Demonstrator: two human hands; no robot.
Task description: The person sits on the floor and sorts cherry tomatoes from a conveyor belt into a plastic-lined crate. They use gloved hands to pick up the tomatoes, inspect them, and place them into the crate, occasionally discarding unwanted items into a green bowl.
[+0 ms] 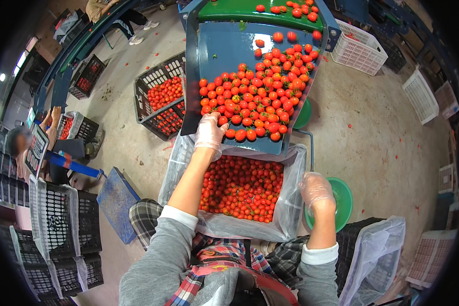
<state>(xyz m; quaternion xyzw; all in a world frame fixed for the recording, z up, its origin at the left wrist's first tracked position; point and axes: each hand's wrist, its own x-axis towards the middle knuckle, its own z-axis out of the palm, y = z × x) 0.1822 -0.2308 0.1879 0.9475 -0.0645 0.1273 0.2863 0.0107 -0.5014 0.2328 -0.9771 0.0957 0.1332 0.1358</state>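
Observation:
My left hand (209, 133), in a clear plastic glove, is at the lower left lip of a blue metal chute (229, 42). A small red tomato (222, 120) shows between its thumb and fingers; whether they grip it is unclear. Many more cherry tomatoes (258, 82) cover the chute. Below the lip stands a crate with a translucent liner (290, 191), holding a deep layer of tomatoes (248, 199). My gloved right hand (316, 189) is at the lower end of a bent blue rod (312, 151), over a green basin (342, 206). Its fingers are mostly hidden.
A green conveyor belt (233, 9) feeds the chute. Left of it sits a black crate of tomatoes (141, 99). Stacked black crates (88, 222), a blue platform scale (116, 206) and a person (21, 160) are farther left. A white crate (363, 53) and a lined crate (378, 252) stand right.

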